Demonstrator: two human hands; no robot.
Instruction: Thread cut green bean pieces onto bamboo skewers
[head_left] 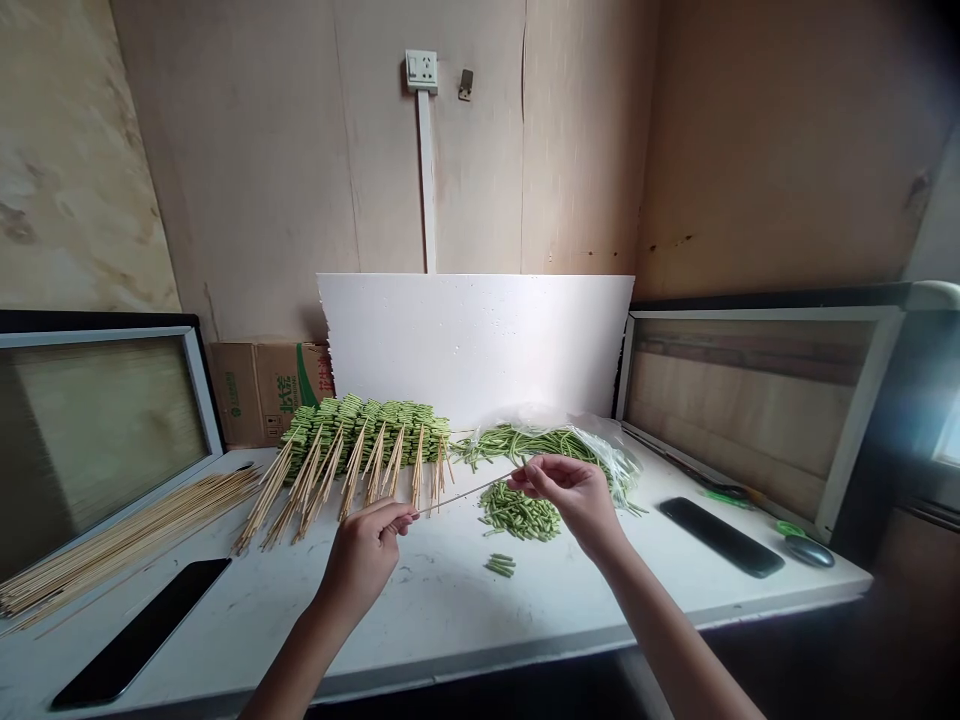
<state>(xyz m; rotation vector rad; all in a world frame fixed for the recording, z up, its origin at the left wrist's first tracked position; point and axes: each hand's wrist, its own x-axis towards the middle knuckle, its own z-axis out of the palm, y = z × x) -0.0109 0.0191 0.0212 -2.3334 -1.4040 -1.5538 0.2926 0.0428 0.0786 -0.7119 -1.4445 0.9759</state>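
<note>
A thin wooden skewer (466, 494) spans the gap between my two hands above the white table. My left hand (373, 540) is closed on its left end, thumb against fingers. At the other end my right hand (568, 492) pinches it between thumb and fingertips. Below my right hand lies a pile of short cut green bean pieces (520, 512), with a small separate group of pieces (500, 565) in front. Behind my left hand, green beans threaded on skewers (367, 432) are stacked, their bare stick ends fanned towards me.
Loose skewers (127, 535) lie at the left, near a black phone (142, 632). Long beans in a plastic bag (555, 440) sit behind the pile. Another phone (721, 537) and a mouse (809, 551) lie at the right. A white board (480, 345) stands behind the table (450, 640).
</note>
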